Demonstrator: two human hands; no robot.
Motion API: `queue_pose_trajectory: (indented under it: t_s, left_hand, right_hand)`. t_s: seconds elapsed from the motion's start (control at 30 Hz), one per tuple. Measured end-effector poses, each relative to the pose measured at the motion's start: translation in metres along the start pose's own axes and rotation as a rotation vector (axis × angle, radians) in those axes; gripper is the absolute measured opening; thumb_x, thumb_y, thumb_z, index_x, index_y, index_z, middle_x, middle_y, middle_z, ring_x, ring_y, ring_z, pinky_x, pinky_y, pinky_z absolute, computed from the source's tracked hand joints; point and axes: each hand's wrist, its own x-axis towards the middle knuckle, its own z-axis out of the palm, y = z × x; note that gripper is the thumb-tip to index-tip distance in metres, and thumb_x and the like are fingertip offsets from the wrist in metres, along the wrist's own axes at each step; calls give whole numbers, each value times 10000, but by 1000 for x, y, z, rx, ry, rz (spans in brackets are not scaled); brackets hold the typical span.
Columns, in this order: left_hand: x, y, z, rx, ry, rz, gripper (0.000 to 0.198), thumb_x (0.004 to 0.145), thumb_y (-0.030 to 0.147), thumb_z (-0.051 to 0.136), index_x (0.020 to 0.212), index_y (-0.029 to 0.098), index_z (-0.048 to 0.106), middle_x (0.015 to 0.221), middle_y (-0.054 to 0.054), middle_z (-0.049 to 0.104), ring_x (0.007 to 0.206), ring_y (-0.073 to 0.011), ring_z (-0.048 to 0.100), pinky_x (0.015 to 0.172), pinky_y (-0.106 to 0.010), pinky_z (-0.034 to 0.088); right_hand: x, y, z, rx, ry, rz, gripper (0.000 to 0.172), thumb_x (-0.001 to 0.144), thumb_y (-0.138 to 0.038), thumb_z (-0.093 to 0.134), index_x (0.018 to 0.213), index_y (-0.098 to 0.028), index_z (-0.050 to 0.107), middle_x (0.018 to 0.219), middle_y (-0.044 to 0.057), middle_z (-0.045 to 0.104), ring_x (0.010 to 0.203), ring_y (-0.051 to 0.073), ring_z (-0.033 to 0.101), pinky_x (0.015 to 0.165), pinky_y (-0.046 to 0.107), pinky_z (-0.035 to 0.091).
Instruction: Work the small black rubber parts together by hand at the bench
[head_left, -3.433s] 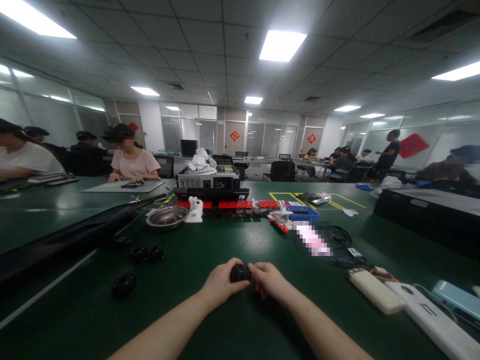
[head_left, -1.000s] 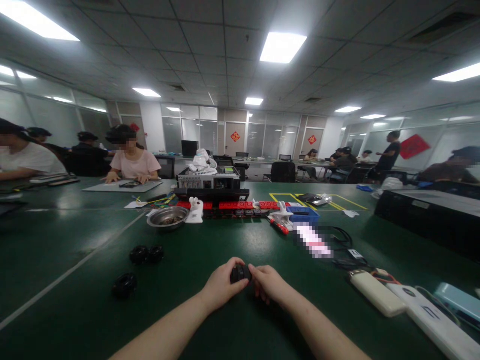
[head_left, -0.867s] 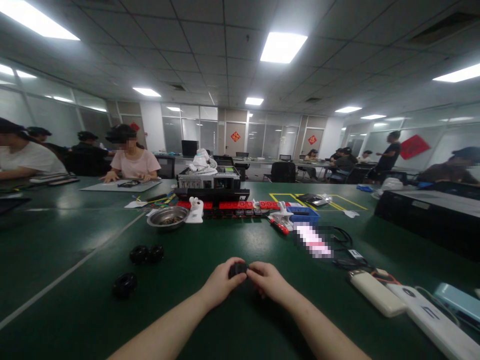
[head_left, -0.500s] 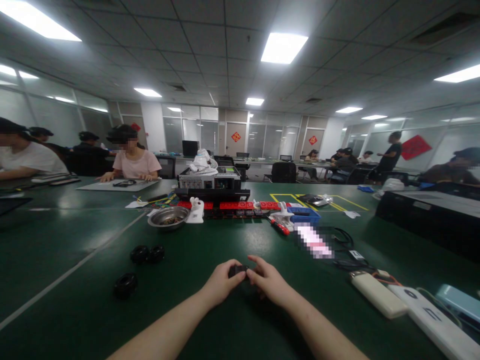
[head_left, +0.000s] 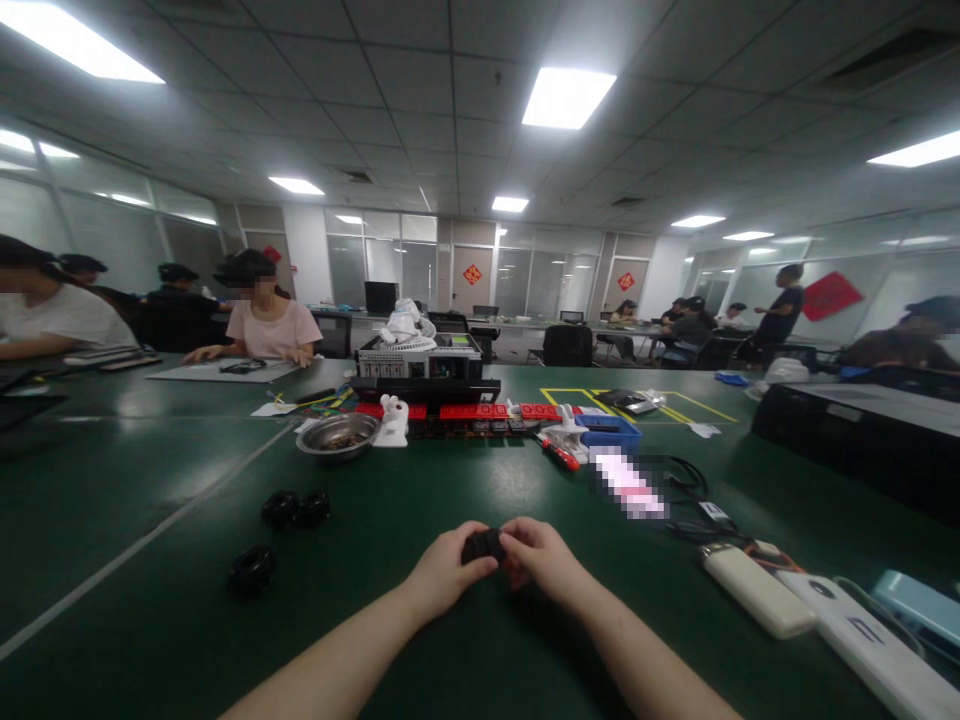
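Observation:
A small, dark black part (head_left: 482, 546) with a ridged or knobbly outline is held low over the green table, in the lower middle of the view. My left hand (head_left: 448, 572) is closed around its left side, thumb in front. At its right end, my right hand (head_left: 541, 562) pinches with thumb and forefinger, the other fingers curled below. Much of the part is covered by the fingers, so its kind is not clear. To the left lie three black, tyre-like wheels: a touching pair (head_left: 295, 508) and a single wheel (head_left: 253, 571) nearer me.
A metal bowl (head_left: 338, 437) with small pieces stands back left, beside a white clamp (head_left: 393, 421). A red screwdriver (head_left: 559, 455), a blue tray (head_left: 609, 431) and cables lie back right. A cream power bank (head_left: 757, 590) is at right. A person (head_left: 271, 322) sits across the table.
My right hand's raised forefinger has come down and closed on the black part's right end. The part has turned slightly and shows more of its surface. The wheels have not moved.

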Motion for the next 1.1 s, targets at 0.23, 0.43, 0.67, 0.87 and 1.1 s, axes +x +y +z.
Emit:
queue_pose_trajectory:
  t_s: [0.23, 0.43, 0.67, 0.87, 1.1]
  left_hand:
    - [6, -9, 4, -170, 54, -97, 387, 737, 491, 413, 760, 129, 550, 589, 19, 494, 548, -113, 447, 506, -206, 326]
    - [1, 2, 1, -9, 56, -54, 295, 712, 421, 487, 851, 163, 518, 748, -5, 552, 669, -142, 492, 600, -221, 364]
    - [-3, 3, 1, 98, 18, -63, 350, 669, 418, 545, 935, 205, 469, 792, -3, 568, 697, -158, 513, 620, -231, 370]
    - [2, -3, 1, -65, 17, -30, 369, 737, 483, 430, 886, 156, 515, 772, -17, 554, 688, -148, 502, 598, -220, 361]
    - [4, -4, 2, -72, 46, -55, 367, 732, 495, 422, 806, 146, 507, 700, 3, 523, 634, -131, 466, 562, -212, 348]
  right_hand:
    - [-11, -10, 2, -264, 28, -301, 331, 662, -175, 555, 988, -197, 501, 879, 25, 568, 800, 151, 532, 669, 262, 439]
    - [0, 2, 1, -73, 128, 7, 305, 758, -391, 426, 943, -151, 457, 665, 9, 543, 562, 122, 530, 447, 224, 436]
    - [4, 7, 5, -84, -1, 191, 348, 796, -442, 306, 701, -139, 447, 452, -26, 478, 341, 84, 435, 329, 198, 376]
    - [-5, -5, 1, -235, 49, -185, 255, 713, -293, 509, 909, -139, 562, 718, 28, 588, 643, 135, 541, 572, 248, 435]
    - [-3, 0, -1, -315, 120, -251, 379, 689, -281, 546, 1051, -170, 523, 902, 54, 583, 811, 170, 530, 727, 293, 421]
